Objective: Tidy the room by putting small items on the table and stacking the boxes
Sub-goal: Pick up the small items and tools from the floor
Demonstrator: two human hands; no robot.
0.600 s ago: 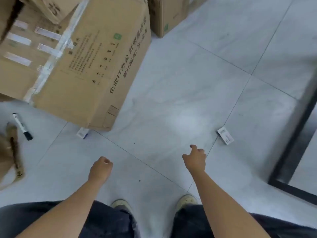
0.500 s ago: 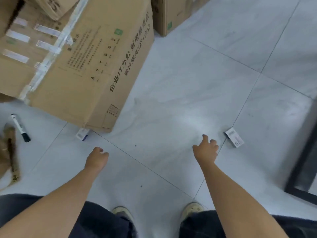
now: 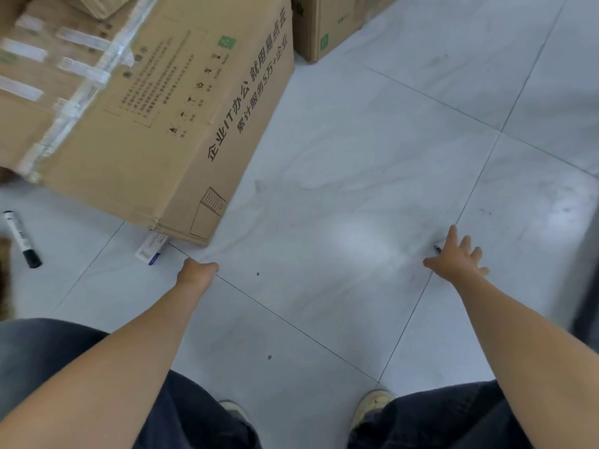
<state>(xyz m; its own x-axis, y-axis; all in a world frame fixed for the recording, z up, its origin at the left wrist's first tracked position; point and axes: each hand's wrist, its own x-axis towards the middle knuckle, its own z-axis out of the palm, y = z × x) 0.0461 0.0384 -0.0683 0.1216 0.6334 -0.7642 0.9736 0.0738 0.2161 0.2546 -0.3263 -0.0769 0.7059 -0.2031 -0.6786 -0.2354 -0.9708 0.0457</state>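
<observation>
Head view: the small white packet [image 3: 437, 248] on the floor at right, in plain sight half a second ago, is now nearly hidden under the right hand [image 3: 457, 260], fingers spread to grab it, while the left hand [image 3: 196, 274] hangs curled, empty.
</observation>
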